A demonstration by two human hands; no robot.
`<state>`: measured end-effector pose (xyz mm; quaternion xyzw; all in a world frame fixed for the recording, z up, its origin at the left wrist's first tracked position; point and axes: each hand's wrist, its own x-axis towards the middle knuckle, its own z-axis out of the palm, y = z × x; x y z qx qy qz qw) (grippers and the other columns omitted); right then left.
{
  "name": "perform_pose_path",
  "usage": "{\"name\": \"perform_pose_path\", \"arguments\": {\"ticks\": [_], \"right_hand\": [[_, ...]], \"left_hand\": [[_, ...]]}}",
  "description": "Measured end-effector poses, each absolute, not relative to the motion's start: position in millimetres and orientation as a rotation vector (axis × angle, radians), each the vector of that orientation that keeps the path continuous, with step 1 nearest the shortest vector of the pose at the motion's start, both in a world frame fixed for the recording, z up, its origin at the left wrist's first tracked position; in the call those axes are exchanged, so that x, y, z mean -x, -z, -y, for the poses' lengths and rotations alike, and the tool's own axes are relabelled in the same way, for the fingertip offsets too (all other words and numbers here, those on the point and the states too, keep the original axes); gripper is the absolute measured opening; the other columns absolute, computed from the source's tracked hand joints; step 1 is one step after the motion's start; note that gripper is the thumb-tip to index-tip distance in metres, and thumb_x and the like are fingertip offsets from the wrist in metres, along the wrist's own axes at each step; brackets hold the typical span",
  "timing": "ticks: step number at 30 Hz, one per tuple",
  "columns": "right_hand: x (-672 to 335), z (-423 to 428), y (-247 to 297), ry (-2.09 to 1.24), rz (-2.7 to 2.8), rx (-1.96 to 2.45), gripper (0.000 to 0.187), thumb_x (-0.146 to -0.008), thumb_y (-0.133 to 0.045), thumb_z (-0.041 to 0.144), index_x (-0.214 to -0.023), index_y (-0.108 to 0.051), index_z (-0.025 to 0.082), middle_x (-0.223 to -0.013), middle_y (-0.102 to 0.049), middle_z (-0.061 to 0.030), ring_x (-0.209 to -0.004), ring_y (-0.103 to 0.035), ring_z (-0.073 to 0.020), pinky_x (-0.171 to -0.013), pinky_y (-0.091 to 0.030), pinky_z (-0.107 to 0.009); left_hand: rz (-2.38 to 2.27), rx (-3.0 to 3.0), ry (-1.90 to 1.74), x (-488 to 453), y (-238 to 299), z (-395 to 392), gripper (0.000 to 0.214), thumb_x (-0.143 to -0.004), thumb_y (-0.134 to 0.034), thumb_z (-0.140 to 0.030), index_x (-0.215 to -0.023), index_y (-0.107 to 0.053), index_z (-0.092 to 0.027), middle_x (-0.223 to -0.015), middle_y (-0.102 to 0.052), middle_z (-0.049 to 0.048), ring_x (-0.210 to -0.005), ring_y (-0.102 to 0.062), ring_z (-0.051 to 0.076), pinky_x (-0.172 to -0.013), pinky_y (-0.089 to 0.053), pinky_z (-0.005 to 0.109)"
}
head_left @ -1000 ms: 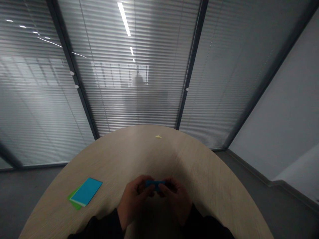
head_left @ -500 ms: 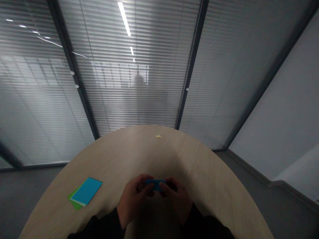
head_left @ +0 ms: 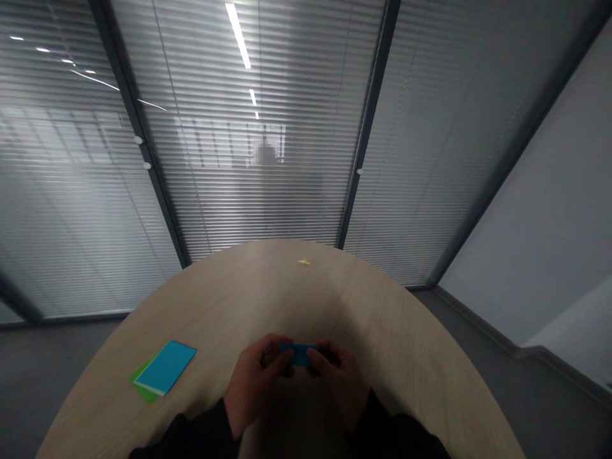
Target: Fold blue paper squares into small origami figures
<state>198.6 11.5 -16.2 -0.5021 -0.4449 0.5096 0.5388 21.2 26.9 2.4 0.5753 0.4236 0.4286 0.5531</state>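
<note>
So I've got this small blue paper (head_left: 297, 354) pinched from both ends, held just above the table (head_left: 382, 331), over its near middle part. My left hand (head_left: 255, 382) has its thumb and fingers closed on the paper's left end, and my right hand (head_left: 339, 382) is clamped on the right end the same way, so both are gripping it and neither is loose. It looks folded into a narrow strip, but it's too small and dark to make out the creases. On the left part of the table lies a blue sheet (head_left: 166, 366) on top of a green sheet (head_left: 142, 389), well apart from my hands. Near the table's far edge sits a tiny yellow paper thing (head_left: 303, 261). Beyond the table there's a glass wall with blinds (head_left: 268, 159).
</note>
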Motion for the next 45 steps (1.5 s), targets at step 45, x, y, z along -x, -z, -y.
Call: {"name": "perform_pose_path", "arguments": {"ticks": [45], "right_hand": [[-211.9, -7.5, 3.2, -1.087, 1.573, 1.302, 0.022, -0.080, -0.063, 0.038, -0.081, -0.067, 0.015, -0.063, -0.061, -0.0008, -0.061, -0.058, -0.0155, -0.058, -0.043, -0.026]], "left_hand": [[-1.011, -1.926, -0.516, -12.6, -14.2, -29.7, 0.026, -0.086, -0.060, -0.036, -0.094, -0.074, -0.016, -0.082, -0.074, 0.0042, -0.073, -0.063, 0.018, -0.062, -0.043, 0.024]]}}
